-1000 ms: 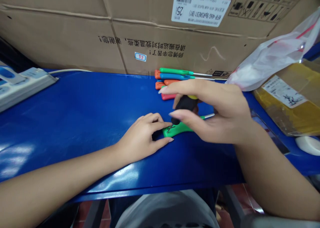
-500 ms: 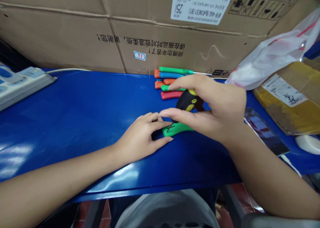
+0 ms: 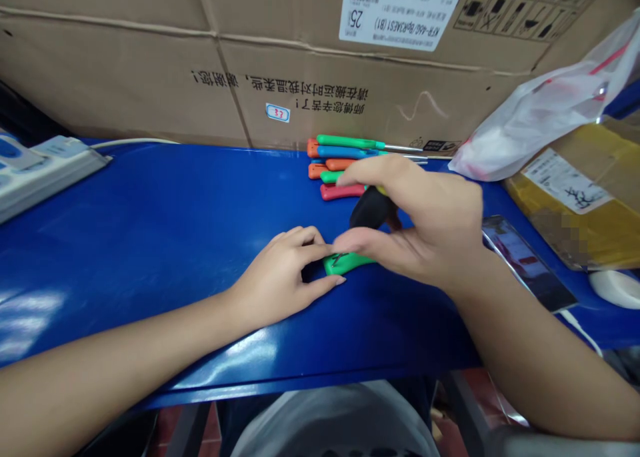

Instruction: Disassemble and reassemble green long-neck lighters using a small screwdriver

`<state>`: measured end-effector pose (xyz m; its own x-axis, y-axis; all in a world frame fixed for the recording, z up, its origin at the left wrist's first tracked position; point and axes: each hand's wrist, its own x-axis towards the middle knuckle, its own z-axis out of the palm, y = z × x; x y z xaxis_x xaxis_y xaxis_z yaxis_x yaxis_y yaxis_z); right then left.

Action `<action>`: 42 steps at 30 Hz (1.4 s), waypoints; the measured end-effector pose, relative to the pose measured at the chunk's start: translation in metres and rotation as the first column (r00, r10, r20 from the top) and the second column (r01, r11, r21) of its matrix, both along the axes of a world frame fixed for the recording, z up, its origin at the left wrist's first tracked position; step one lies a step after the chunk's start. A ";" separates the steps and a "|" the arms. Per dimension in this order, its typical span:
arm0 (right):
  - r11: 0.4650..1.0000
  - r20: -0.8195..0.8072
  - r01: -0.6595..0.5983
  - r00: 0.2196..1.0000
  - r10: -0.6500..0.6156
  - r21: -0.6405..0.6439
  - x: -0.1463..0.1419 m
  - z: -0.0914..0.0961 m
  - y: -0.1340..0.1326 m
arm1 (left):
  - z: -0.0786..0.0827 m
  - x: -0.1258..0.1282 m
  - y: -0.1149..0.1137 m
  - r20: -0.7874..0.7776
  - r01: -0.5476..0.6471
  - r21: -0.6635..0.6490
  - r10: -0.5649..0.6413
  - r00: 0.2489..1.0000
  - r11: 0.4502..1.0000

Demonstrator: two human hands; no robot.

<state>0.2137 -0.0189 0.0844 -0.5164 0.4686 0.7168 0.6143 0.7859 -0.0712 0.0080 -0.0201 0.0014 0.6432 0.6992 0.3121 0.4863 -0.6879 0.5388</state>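
My left hand rests on the table, its thumb and index finger closed around the near end of a green plastic handle. This handle lies flat, with dark marks or a slot near its left end. Above it, my right hand grips a stubby screwdriver with a black and yellow handle, tilted down towards the green handle. My right thumb hides the screwdriver's tip and part of the green handle. Just beyond lie several tools with coloured handles, orange, blue, green and red, some with thin metal shafts.
A large cardboard box stands along the back of the blue table. At the left is a white power strip. On the right are a plastic bag, a taped parcel, a phone and a white mouse-like object.
My right hand has turned the screwdriver: its yellow parts are now mostly out of sight, and my thumb has shifted lower over the green handle. My left hand stays in place.
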 end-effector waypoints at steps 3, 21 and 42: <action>0.974 -0.041 -0.146 0.989 0.141 -0.175 0.003 0.002 -0.002 | 0.000 0.000 0.001 0.007 0.014 -0.035 -0.014 1.000 0.999; 0.980 0.019 -0.163 0.986 0.166 -0.112 0.006 -0.002 -0.001 | -0.001 -0.001 0.000 -0.024 0.006 -0.006 -0.006 1.000 1.000; 0.952 0.040 -0.187 0.979 0.202 -0.245 0.003 0.004 -0.011 | 0.001 0.000 0.001 0.005 0.016 -0.073 -0.016 1.000 0.997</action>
